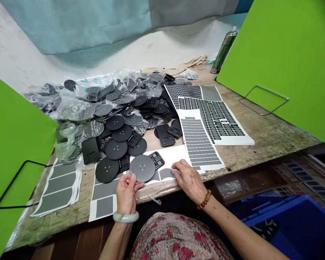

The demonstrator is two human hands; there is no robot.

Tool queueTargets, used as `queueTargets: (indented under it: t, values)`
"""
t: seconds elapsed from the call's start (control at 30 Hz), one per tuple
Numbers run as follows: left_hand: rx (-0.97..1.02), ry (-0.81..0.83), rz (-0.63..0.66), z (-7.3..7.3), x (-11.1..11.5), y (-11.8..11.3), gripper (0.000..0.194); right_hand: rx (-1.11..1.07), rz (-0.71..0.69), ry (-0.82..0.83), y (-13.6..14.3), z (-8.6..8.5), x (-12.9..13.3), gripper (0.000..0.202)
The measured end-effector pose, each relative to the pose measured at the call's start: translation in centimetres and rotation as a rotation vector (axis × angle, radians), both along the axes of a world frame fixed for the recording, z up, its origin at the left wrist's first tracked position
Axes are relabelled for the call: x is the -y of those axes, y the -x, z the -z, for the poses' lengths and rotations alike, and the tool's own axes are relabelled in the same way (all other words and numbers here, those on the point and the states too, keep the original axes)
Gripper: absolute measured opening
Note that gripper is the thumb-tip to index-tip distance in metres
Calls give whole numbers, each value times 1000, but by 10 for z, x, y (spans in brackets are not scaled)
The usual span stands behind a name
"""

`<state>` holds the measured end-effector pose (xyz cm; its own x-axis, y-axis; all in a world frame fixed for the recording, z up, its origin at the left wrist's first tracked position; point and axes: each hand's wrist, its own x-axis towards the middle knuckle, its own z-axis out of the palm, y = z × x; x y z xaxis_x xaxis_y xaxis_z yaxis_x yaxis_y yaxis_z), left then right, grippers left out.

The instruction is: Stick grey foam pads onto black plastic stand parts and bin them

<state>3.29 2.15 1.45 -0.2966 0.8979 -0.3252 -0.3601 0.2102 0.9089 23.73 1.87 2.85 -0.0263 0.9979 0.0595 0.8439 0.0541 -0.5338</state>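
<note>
My left hand [128,191] pinches the near edge of a round grey disc [142,168] with small holes in its middle. A black slotted plate [157,159] sticks out from behind that disc. My right hand [189,180] has thumb and forefinger together at a grey adhesive pad [167,173] on a white backing sheet [176,154] by the table's front edge. Whether the pad's edge is lifted I cannot tell. Left of the held disc lies a black disc [107,170], partly over another backing sheet [92,206] with grey pads.
Behind my hands is a heap of black discs and plates, many in clear plastic bags [78,108]. Sheets of small black stickers [206,115] lie to the right, grey pad sheets [58,184] to the left. Green panels [295,65] flank the table; a spray can [224,50] stands behind.
</note>
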Motion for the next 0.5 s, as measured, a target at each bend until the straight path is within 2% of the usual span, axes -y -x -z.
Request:
queueTargets:
  t: [0.13, 0.2, 0.3, 0.33, 0.37, 0.43, 0.5]
  values:
    - [-108, 21, 97, 3, 5, 5, 44, 10, 16, 43, 3, -2, -5, 12]
    - [-327, -22, 80, 2, 11, 8, 43, 11, 23, 74, 3, -4, -8, 12]
    - [-737, -186, 0, -6, 22, 7, 34, 25, 15, 104, 3, -5, -10, 12]
    - [-827, -251, 28, -9, 26, 5, 28, 35, 19, 105, 4, -5, -10, 10]
    - [-897, -317, 104, -12, 29, 2, 22, 48, 24, 103, 5, -5, -10, 9]
    - [-1013, -456, 345, -16, 35, -6, 14, 73, 33, 100, 7, -6, -9, 8]
    - [-1112, -583, 564, -16, 37, -16, 19, 85, 23, 111, 8, -8, -9, 10]
